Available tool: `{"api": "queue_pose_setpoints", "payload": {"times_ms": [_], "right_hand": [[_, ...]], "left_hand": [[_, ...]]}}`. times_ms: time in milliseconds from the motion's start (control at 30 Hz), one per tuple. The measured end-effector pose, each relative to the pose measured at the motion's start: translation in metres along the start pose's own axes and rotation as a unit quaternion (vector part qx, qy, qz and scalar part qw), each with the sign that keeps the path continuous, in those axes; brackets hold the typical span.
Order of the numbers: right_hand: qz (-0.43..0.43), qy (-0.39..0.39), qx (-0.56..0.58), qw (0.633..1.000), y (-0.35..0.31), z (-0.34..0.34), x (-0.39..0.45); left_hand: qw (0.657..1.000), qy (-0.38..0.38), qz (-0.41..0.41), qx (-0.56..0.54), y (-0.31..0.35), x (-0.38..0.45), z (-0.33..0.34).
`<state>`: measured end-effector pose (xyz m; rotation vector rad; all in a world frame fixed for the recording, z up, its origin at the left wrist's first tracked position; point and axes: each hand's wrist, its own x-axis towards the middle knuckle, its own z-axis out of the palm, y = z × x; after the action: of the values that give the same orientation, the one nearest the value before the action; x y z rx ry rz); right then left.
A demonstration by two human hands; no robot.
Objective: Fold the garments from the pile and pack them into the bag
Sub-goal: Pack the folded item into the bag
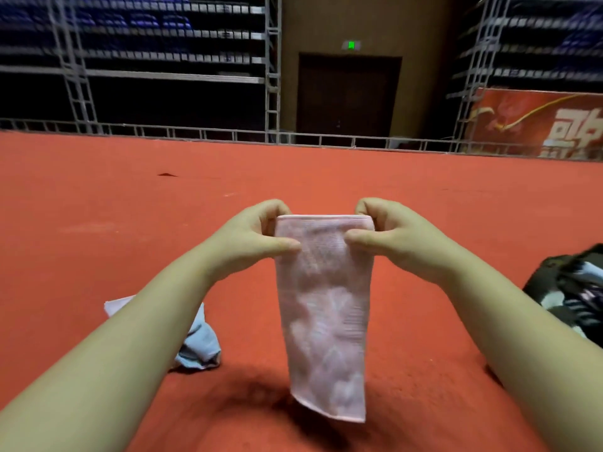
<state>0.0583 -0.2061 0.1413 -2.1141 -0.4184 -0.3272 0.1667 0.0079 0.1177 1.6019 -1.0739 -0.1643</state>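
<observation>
A pale pink woven cloth with a faint pattern (323, 308), folded into a long narrow strip, is held up in the air in the middle of the view. Its folded top edge is kept level and the rest hangs straight down above the red carpeted floor (98, 197), where a dark shadow is seen under it. The lower end does not touch the floor.

The left hand (251, 238) pinches the upper left corner of the pink cloth: the thumb is pressed on the near side and the curled fingers are behind the top edge. The right hand (391, 236) pinches the upper right corner in the same way, with the thumb on the front and the fingers bent over the top. Both bare forearms are stretched forward from the lower corners of the view.

On the floor at the left, partly hidden behind the left forearm, a small crumpled pile of light blue and whitish fabric (199, 344) is lying. At the right edge a dark bag (567, 288) is seen, open, with light cloth inside it; only a part of it is in view. It is well apart from the pink cloth.

Farther back, a grey metal railing (195, 132), dark tiered stands, a brown door (347, 96) with a green sign above it and a red banner with white characters (538, 122) are visible, somewhat blurred.
</observation>
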Motion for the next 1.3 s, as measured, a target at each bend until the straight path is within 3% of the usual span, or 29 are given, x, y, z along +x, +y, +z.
{"api": "queue_pose_setpoints", "payload": {"times_ms": [133,267,333,433,500,567,667,800,900,1000,1133,1300], "right_hand": [[-0.031,0.043,-0.066,0.996,-0.002,0.014,0.001],[0.012,0.111,0.056,0.992,0.003,0.012,0.005],[0.05,0.104,0.027,0.993,0.013,0.006,0.017],[0.066,0.142,-0.131,0.979,0.027,-0.002,0.049],[0.046,0.176,-0.154,0.971,0.03,-0.009,0.069],[0.021,0.172,-0.166,0.971,0.03,-0.016,0.083],[0.04,0.054,-0.189,0.98,0.044,-0.013,0.086],[0.101,-0.211,-0.182,0.955,0.078,0.025,0.052],[0.175,-0.382,-0.101,0.902,0.091,0.061,0.017],[0.239,-0.439,0.01,0.866,0.103,0.084,-0.006],[0.318,-0.399,0.173,0.843,0.112,0.088,-0.016],[0.335,-0.215,0.235,0.887,0.132,0.103,-0.015]], "left_hand": [[0.988,-0.064,-0.041,0.131,0.013,0.004,0.015],[0.996,0.013,-0.082,-0.017,0.005,0.012,0.017],[0.992,0.05,-0.109,-0.039,-0.004,0.021,0.011],[0.986,0.109,-0.088,0.093,-0.011,0.049,-0.002],[0.974,0.136,-0.047,0.173,-0.003,0.068,-0.015],[0.968,0.106,-0.037,0.224,0.001,0.078,-0.028],[0.961,-0.047,-0.066,0.263,-0.012,0.068,-0.038],[0.906,-0.282,-0.174,0.265,-0.051,0.017,-0.016],[0.852,-0.381,-0.233,0.274,-0.082,-0.016,0.005],[0.835,-0.415,-0.3,0.203,-0.094,-0.038,0.014],[0.843,-0.391,-0.37,-0.005,-0.102,-0.056,0.012],[0.908,-0.23,-0.347,-0.051,-0.13,-0.058,-0.004]]}}
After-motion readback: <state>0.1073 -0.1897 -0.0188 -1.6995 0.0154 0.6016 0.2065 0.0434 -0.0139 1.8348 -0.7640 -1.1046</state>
